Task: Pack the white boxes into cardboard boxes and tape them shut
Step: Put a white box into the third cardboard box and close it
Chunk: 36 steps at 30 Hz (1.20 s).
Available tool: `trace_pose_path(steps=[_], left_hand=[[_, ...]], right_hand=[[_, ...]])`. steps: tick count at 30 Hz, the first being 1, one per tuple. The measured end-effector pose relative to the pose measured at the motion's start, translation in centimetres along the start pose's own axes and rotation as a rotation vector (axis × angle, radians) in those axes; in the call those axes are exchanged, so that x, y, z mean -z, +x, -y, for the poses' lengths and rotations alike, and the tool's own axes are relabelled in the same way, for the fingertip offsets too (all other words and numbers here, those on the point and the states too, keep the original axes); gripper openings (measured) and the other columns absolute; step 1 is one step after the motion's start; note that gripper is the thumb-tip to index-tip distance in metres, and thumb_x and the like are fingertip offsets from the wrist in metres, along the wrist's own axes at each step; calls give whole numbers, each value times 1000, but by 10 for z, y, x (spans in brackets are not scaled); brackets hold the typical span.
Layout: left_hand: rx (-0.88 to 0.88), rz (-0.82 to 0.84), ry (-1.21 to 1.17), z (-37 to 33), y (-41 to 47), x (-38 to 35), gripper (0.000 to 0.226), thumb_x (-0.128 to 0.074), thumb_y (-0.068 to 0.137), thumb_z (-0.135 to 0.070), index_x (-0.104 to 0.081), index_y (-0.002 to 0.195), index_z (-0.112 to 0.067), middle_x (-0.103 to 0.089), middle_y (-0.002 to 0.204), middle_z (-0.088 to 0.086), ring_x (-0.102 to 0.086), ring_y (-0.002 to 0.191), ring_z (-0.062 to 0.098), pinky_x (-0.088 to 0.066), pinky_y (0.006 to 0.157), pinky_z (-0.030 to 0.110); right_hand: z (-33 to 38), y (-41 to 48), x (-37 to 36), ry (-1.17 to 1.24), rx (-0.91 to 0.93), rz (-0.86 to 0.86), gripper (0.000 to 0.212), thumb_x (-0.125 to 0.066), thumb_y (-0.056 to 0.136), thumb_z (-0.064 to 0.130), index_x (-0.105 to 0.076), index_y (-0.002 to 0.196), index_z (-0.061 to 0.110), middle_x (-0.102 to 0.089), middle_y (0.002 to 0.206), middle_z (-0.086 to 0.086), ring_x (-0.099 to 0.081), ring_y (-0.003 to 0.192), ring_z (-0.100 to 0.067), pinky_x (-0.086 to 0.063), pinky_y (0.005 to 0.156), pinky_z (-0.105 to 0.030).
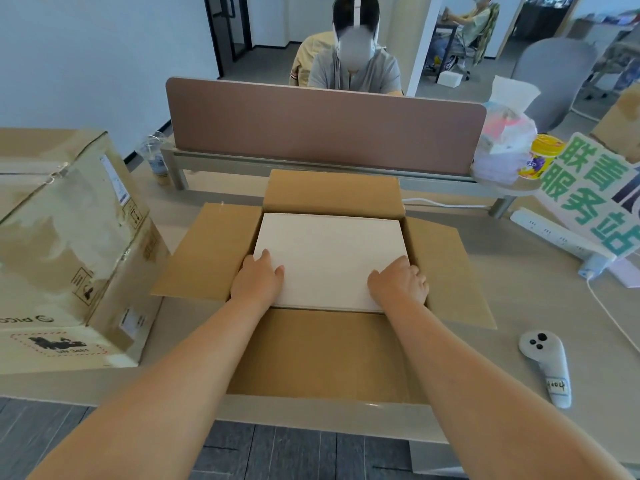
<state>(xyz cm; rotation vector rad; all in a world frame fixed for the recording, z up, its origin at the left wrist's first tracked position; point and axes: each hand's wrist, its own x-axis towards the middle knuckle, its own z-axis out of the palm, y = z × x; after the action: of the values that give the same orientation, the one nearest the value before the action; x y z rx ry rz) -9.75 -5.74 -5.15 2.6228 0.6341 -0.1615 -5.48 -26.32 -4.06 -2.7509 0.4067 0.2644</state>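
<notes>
A flat white box (329, 254) lies inside an open cardboard box (325, 355) in the middle of the desk. All four cardboard flaps are folded outward. My left hand (258, 280) rests on the white box's near left corner, fingers lying over its top and left edge. My right hand (400, 282) sits on the near right corner, its fingers curled over the right edge between the white box and the cardboard wall. Both hands grip the white box.
A large worn cardboard box (65, 244) stands at the left. A white controller (547, 365) lies at the right, with a power strip (550, 233) and a green-lettered sign (595, 199) behind it. A brown desk divider (325, 126) runs across the back, a person seated beyond it.
</notes>
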Motion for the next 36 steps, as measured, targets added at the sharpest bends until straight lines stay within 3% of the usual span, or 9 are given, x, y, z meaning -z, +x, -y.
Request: trace_pose_path(steps=[3,7,10,12,18,24,29,33,36], left_hand=[[-18,40,49,3,-2,0,53,-32,99,-36,-27,143,-8,-32,141,20,-35,128,33,-35,100,39],[-113,-24,78,9,-16,2,33,-39,97,-31,-50,114,-5,-32,140,15,-44,118,29,-38,91,36],[-218,-110,92,17,-32,5,31,-42,95,-27,-56,117,-10,-33,144,9,-39,125,25,-37,95,34],[-242,-169,79,25,-40,8,32,-42,95,-25,-57,120,-12,-43,134,7,-40,122,24,-37,95,33],[-152,-361,-122,46,-70,10,24,-55,91,-29,-54,109,-13,-50,114,7,-46,108,26,-39,84,34],[-27,-343,-250,66,-81,6,26,-60,86,-43,-54,88,-17,-52,106,5,-50,102,26,-47,82,40],[77,-270,-438,73,-87,-2,35,-61,85,-45,-52,100,-14,-55,113,6,-55,93,21,-45,75,33],[59,-303,-533,71,-92,-1,36,-67,84,-27,-46,109,-11,-49,119,7,-55,96,23,-41,73,31],[24,-314,-579,68,-97,-3,38,-67,84,-17,-43,112,-12,-49,120,8,-53,105,26,-43,81,33]], right_hand=[[-4,-5,-1,24,46,12,50,-43,95,34,-31,136,8,-38,140,-16,-33,131,-33,-26,108,-39],[-13,-17,-2,80,140,-16,52,-43,96,27,-26,143,11,-23,150,-15,-23,137,-33,-22,112,-41],[-18,-28,-1,69,288,-117,52,-44,95,19,-28,144,15,-12,157,-8,-10,143,-28,-17,116,-40],[-19,-36,2,85,332,-154,51,-45,94,19,-31,143,17,-19,155,-5,-16,141,-27,-20,114,-39],[-36,-63,-2,51,207,-240,49,-51,92,41,-41,134,16,-42,135,-8,-36,124,-28,-30,102,-37],[-53,-81,-8,52,-29,-222,66,-51,86,58,-38,131,11,-39,132,-17,-35,123,-35,-31,101,-42],[-62,-82,-12,227,-115,-33,85,-51,85,62,-19,146,13,-31,142,-21,-35,130,-39,-32,106,-46],[-68,-85,-11,430,24,-120,73,-66,83,42,-30,138,10,-35,140,-15,-35,129,-34,-34,103,-44],[-73,-89,-8,469,71,-150,65,-71,81,34,-36,131,11,-36,138,-12,-35,128,-31,-35,101,-42]])
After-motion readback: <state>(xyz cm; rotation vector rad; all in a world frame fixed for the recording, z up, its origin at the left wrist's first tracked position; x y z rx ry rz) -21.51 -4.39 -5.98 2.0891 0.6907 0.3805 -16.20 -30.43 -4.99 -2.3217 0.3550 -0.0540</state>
